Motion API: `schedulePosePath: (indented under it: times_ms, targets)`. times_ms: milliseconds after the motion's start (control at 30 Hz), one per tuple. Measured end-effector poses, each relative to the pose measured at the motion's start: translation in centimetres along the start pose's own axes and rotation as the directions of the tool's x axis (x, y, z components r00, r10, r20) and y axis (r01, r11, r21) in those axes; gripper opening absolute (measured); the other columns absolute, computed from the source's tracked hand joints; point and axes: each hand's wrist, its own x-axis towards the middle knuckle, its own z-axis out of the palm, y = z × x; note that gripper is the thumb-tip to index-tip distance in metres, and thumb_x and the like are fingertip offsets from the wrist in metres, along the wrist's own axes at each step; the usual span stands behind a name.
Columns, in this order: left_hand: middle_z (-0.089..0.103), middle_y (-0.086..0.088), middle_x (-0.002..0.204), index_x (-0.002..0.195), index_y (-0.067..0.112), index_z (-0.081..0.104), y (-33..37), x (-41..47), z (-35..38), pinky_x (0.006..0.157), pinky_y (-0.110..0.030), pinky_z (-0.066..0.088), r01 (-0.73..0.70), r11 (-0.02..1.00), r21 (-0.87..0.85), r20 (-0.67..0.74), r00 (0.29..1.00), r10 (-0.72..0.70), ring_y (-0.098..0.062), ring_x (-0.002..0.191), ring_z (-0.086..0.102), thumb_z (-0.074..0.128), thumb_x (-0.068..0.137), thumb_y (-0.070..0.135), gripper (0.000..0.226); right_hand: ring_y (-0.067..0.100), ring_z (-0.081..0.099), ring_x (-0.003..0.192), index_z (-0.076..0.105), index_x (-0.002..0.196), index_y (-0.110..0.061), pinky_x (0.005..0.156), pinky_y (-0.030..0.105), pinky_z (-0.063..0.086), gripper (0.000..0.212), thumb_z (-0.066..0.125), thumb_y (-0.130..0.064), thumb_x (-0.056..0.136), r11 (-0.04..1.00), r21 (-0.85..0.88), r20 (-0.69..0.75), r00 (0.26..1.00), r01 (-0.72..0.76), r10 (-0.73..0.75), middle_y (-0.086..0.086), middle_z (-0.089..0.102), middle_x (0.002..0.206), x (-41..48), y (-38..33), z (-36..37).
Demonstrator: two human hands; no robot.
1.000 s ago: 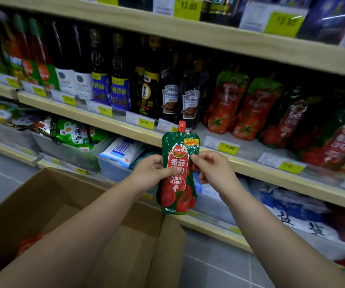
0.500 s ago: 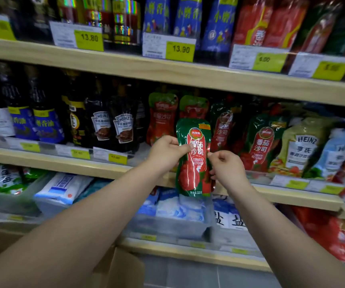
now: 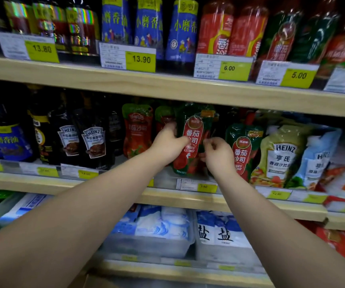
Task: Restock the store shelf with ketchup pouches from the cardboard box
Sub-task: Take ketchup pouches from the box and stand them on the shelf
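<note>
We find the left hand (image 3: pixel 168 143) closed on the left edge of the ketchup pouch (image 3: pixel 192 140), thumb across the label and fingers behind. The right hand (image 3: pixel 217 153) pinches the pouch's right edge between thumb and curled fingers. Both grips hold the pouch upright.

The change is one of position. Half a second ago the pouch hung in front of the shelf lip; a second ago it was low, over the cardboard box. It now stands inside the middle shelf (image 3: pixel 167 196), its base at or just above the shelf surface, behind the yellow price tag (image 3: pixel 207 187). Whether it bears weight we cannot tell.

Its neighbours are close: a red pouch (image 3: pixel 137 129) just to its left, an identical green ketchup pouch (image 3: pixel 243 150) to its right, and a Heinz salad dressing pouch (image 3: pixel 279 156) beyond that. Dark Heinz bottles (image 3: pixel 92 140) stand further left.

We judge placement nearly done. What remains is release, and the soft pouch may slump if let go unsupported. The box is out of view, so remaining stock cannot be assessed.
</note>
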Motion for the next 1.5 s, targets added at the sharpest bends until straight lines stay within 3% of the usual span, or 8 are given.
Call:
schedulePosePath:
  times_ms: [133, 267, 467, 633, 967, 1167, 1333, 1500]
  targets:
    - [0.058, -0.01, 0.127, 0.134, 0.015, 0.038, -2.2, -0.4, 0.7, 0.09, -0.041, 0.053, -0.009, 1.0, 0.016, 0.03, 0.999, 0.009, -0.023, 0.106, 0.061, 0.055, 0.086, 0.011, 0.051, 0.018, 0.066, 0.068, 0.055, 0.086, -0.02, 0.074, 0.048, 0.057, 0.015, 0.044, -0.025, 0.096, 0.998, -0.059, 0.043, 0.999, 0.013, -0.01, -0.004, 0.061, 0.071, -1.2, 1.8, 0.3]
    - [0.043, -0.009, 0.142, 0.146, 0.016, 0.02, -4.3, -1.0, 1.0, 0.08, -0.019, 0.047, -0.011, 0.998, 0.061, 0.073, 0.997, 0.007, -0.014, 0.115, 0.051, 0.059, 0.087, 0.014, 0.071, 0.014, 0.066, 0.066, 0.058, 0.092, -0.016, 0.072, 0.044, 0.058, 0.017, 0.044, -0.025, 0.096, 0.997, -0.076, 0.061, 0.998, 0.02, -0.016, -0.004, 0.062, 0.071, -1.4, 2.6, 0.1]
    - [0.052, -0.009, 0.137, 0.139, 0.014, 0.039, -6.3, -2.0, 0.7, 0.101, -0.038, 0.045, 0.034, 0.896, 0.442, 0.013, 0.999, -0.045, -0.023, 0.119, 0.055, 0.061, 0.081, 0.031, 0.064, 0.005, 0.062, 0.067, 0.064, 0.112, -0.013, 0.068, 0.03, 0.055, 0.027, 0.047, -0.026, 0.095, 0.989, -0.143, 0.071, 0.997, 0.034, -0.024, -0.005, 0.065, 0.083, -1.9, 3.5, -0.9]
    - [0.055, -0.008, 0.134, 0.137, 0.013, 0.043, -5.7, -2.0, 1.8, 0.097, -0.036, 0.047, 0.014, 0.894, 0.448, 0.031, 0.999, -0.031, -0.023, 0.115, 0.056, 0.058, 0.082, 0.031, 0.06, 0.021, 0.066, 0.09, 0.06, 0.122, -0.011, 0.081, 0.04, 0.055, 0.032, 0.043, -0.023, 0.097, 0.975, -0.219, 0.104, 0.994, 0.044, -0.022, 0.006, 0.069, 0.107, -2.3, 3.5, -1.8]
    - [0.056, -0.009, 0.13, 0.132, 0.012, 0.047, -4.9, -1.5, 4.1, 0.089, -0.033, 0.048, 0.008, 0.871, 0.492, 0.018, 1.0, -0.02, -0.025, 0.11, 0.058, 0.059, 0.081, 0.033, 0.056, 0.025, 0.061, 0.104, 0.055, 0.129, -0.011, 0.076, 0.025, 0.043, 0.037, 0.04, -0.023, 0.098, 0.915, -0.394, 0.101, 0.994, 0.087, -0.051, 0.009, 0.063, 0.122, -2.8, 3.8, -3.3]
    - [0.048, -0.008, 0.136, 0.135, 0.017, 0.041, -4.7, -2.4, 2.1, 0.1, -0.039, 0.044, 0.01, 0.904, 0.428, -0.112, 0.993, 0.042, -0.026, 0.122, 0.049, 0.057, 0.08, 0.028, 0.059, 0.016, 0.055, 0.085, 0.049, 0.098, -0.021, 0.069, 0.03, 0.045, 0.016, 0.056, -0.028, 0.086, 0.96, -0.239, -0.026, 0.988, 0.143, -0.153, 0.003, 0.056, 0.102, -3.7, 1.9, -2.6]
    - [0.05, 0.004, 0.107, 0.101, 0.027, 0.054, -7.3, -5.4, -3.5, 0.081, -0.025, 0.046, -0.103, 0.977, 0.187, -0.328, 0.931, 0.161, 0.004, 0.079, 0.052, 0.055, 0.079, 0.011, 0.028, 0.014, 0.05, 0.073, 0.045, 0.085, -0.021, 0.063, 0.023, 0.039, 0.019, 0.063, -0.025, 0.082, 0.947, -0.135, 0.1, 0.955, 0.291, -0.279, 0.001, 0.051, 0.085, -6.4, -0.4, 2.3]
    - [0.057, -0.011, 0.101, 0.092, 0.021, 0.054, -14.5, -10.4, -11.4, 0.073, -0.025, 0.045, 0.071, 0.986, 0.154, -0.4, 0.917, -0.003, -0.008, 0.07, 0.052, 0.055, 0.077, 0.007, 0.021, 0.01, 0.043, 0.066, 0.042, 0.078, -0.021, 0.063, 0.023, 0.028, 0.023, 0.065, -0.02, 0.08, 0.95, -0.063, 0.28, 0.919, 0.304, -0.276, 0.003, 0.047, 0.081, -11.8, -1.7, 11.7]
